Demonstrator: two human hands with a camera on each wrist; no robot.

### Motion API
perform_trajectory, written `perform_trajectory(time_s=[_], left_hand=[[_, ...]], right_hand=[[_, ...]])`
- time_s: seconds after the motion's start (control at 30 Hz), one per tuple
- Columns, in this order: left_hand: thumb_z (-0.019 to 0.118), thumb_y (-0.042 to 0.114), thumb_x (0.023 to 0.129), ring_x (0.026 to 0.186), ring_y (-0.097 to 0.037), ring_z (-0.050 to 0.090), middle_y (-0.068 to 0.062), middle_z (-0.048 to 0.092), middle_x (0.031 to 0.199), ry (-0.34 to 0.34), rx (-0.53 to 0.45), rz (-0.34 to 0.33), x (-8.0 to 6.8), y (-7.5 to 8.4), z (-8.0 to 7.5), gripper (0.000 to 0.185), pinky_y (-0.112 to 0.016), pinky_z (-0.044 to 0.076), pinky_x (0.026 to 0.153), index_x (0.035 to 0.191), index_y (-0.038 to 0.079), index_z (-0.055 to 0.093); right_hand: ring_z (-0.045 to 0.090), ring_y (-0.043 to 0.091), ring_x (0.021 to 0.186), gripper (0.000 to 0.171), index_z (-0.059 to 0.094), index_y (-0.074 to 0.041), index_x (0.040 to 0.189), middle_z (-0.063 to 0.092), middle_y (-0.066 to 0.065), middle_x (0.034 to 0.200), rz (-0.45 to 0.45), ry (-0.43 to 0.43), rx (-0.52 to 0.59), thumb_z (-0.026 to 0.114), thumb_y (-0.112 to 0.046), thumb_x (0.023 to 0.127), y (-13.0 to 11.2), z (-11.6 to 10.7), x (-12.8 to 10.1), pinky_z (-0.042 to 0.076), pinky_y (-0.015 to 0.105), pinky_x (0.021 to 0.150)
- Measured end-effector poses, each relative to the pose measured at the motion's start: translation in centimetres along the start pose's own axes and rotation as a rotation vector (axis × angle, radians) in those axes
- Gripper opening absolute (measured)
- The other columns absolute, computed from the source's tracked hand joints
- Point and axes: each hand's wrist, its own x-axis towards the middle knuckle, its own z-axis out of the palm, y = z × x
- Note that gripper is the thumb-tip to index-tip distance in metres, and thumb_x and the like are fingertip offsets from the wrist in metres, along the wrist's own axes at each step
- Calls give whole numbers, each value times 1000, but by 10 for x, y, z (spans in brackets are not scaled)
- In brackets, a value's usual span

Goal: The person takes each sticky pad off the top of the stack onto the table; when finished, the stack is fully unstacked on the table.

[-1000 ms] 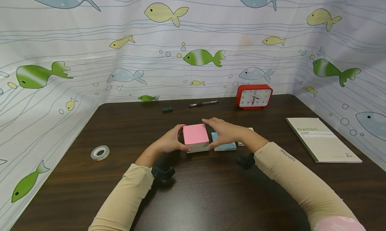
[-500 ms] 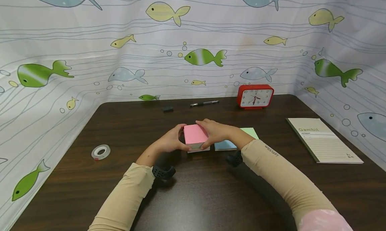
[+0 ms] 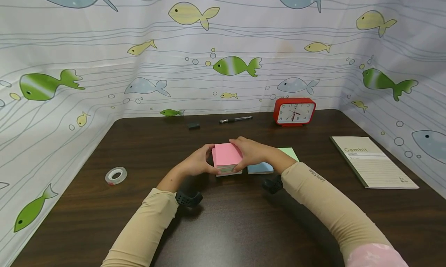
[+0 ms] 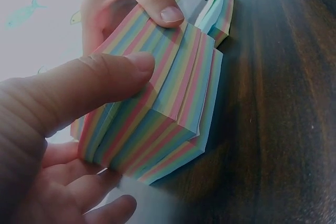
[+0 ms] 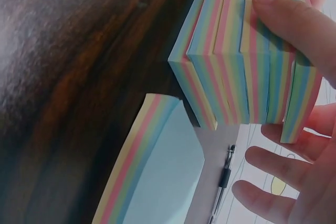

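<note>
Pink-topped sticky-note block (image 3: 227,158) sits on the table (image 3: 223,220) — left hand (image 3: 196,162) and right hand (image 3: 249,152) both clamped on its sides. Stacking looks partly done: blue pad (image 3: 260,167) and green pad (image 3: 290,153) remain beside it.

Pink-topped, rainbow-striped note block (image 3: 227,155)

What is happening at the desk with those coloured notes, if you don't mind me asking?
A person at a dark wooden table holds a thick block of sticky notes, pink on top with striped sides, between both hands. The left hand grips its left side, thumb on the front edge; the right hand grips the right side. A thinner blue-topped pad and a green-topped pad lie just to its right. A pen, a red clock, a tape roll and a notebook lie around.
</note>
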Motion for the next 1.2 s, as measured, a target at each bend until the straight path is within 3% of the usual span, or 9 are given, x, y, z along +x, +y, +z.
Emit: perform_trajectory(time_s=[0.53,1.2], left_hand=[[76,13,66,124,-33,24,-21,22,137,11,54,-25,0,0,3,91,-43,25,97,134,-5,18],[76,12,64,125,-30,24,-18,22,138,22,75,-47,0,1,4,92,-41,25,97,134,-2,18]], right_hand=[[44,19,94,86,37,-1,127,45,7,110,0,55,7,77,-35,59,13,-1,-11,41,34,81],[44,19,91,83,40,-4,124,47,5,107,1,82,-9,77,-36,57,29,-5,-32,42,34,76]])
